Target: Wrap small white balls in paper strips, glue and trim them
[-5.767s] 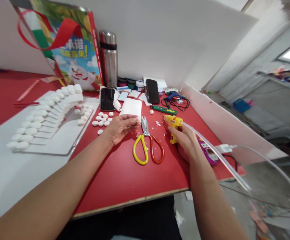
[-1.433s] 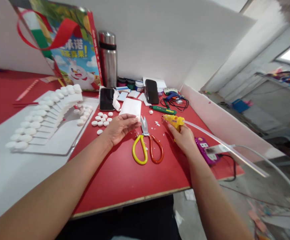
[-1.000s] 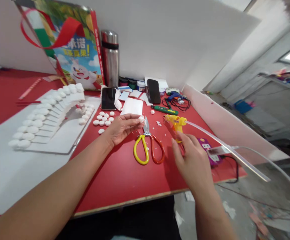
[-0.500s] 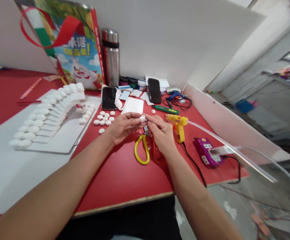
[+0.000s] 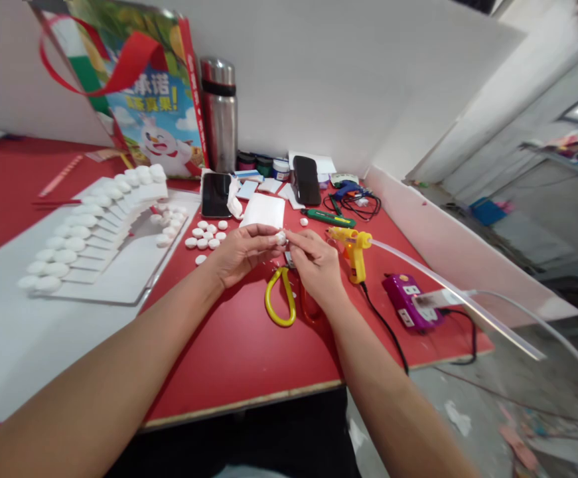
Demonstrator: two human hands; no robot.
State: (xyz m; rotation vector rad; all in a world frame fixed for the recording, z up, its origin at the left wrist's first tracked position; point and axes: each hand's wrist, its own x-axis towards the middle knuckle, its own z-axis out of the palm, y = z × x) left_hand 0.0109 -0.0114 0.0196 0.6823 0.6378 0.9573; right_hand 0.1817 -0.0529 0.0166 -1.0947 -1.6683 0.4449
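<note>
Pinching a white piece point(image 5: 281, 237), fingers point(image 5: 259, 243) face a capped flask point(image 5: 223, 129).

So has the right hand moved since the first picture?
Yes, leftward, judged against the green tool: the right hand has left the glue gun and is at the white piece in the left hand.

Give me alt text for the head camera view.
A person's left hand pinches a small white piece, the right hand close against it, above scissors on a red table. Loose white discs lie left, a yellow glue gun right.
</note>
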